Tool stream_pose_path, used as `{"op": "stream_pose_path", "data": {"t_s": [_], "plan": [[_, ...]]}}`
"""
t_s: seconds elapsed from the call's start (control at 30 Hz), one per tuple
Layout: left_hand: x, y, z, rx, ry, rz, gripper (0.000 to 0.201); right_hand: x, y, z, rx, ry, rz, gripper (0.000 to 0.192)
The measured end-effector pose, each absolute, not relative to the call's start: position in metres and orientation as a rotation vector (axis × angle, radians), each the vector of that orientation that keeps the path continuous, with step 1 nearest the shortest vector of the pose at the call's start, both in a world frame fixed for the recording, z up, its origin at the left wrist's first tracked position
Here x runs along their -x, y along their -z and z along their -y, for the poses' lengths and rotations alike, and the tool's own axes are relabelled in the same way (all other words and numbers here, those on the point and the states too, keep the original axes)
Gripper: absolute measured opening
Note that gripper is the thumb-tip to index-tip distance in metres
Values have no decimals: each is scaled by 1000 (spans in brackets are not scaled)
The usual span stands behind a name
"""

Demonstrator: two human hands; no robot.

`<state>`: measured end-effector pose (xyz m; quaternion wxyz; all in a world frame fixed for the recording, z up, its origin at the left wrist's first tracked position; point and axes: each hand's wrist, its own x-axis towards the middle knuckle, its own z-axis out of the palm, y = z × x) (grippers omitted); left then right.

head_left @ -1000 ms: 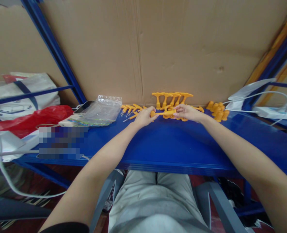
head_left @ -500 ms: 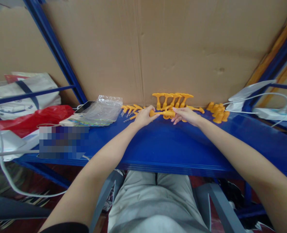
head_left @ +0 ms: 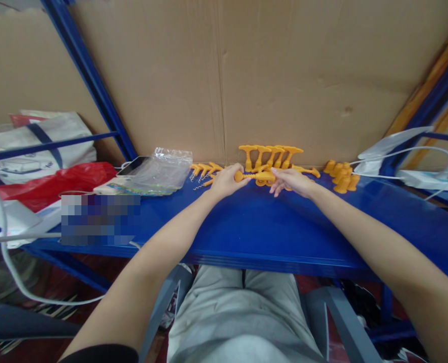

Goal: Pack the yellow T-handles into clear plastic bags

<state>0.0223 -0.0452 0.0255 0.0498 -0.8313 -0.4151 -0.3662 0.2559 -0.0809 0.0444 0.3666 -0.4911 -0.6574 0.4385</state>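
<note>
My left hand (head_left: 227,182) is closed round an orange plastic corkscrew part (head_left: 239,176) with a round end, its narrow ridged shaft pointing right. Facing it, my right hand (head_left: 290,182) pinches an orange piece (head_left: 266,175), its thumb and forefinger together and the other fingers loosely spread. The two pieces are lined up end to end; whether they touch I cannot tell. Just behind my hands stands a row of orange T-shaped pieces (head_left: 273,150). Left of my left hand lie several orange handles with metal spirals (head_left: 203,173).
A group of orange caps (head_left: 341,175) stands at the right on the blue table (head_left: 246,227). Clear plastic bags (head_left: 161,174) and a phone (head_left: 136,165) lie at the left, beside a red bag (head_left: 65,184). A cardboard wall (head_left: 224,75) closes off the back.
The hands keep almost the same place and grip. The orange pieces have turned slightly between my fingers, and the view has shifted a little.
</note>
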Motion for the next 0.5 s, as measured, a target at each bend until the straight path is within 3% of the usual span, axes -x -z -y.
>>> {"op": "stream_pose_path", "data": {"t_s": [0.13,0.23,0.33,0.5], "plan": [[-23,-25,45,2532,1118,1246,22,-257,-42,77,1333,-1092,1716,53],[-23,-26,45,2529,1113,1258,23,-262,-41,73,1257,-1055,1766,35],[-24,-26,45,2528,1105,1268,24,-265,-40,72,1214,-989,1767,38],[-24,-26,45,2542,1116,1261,22,-263,-40,72,1214,-976,1751,22]]}}
